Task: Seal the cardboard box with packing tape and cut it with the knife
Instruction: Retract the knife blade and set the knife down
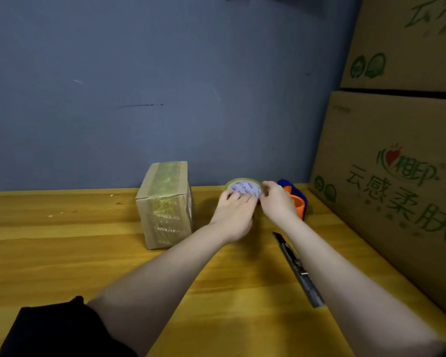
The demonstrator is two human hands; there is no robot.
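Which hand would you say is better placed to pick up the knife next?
Probably the right hand: the knife lies just beside its forearm, while the left hand is farther off.

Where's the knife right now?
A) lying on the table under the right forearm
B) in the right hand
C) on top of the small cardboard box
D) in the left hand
A: the knife lies flat on the wooden table, untouched, while the left hand and the right hand both hold the tape roll.
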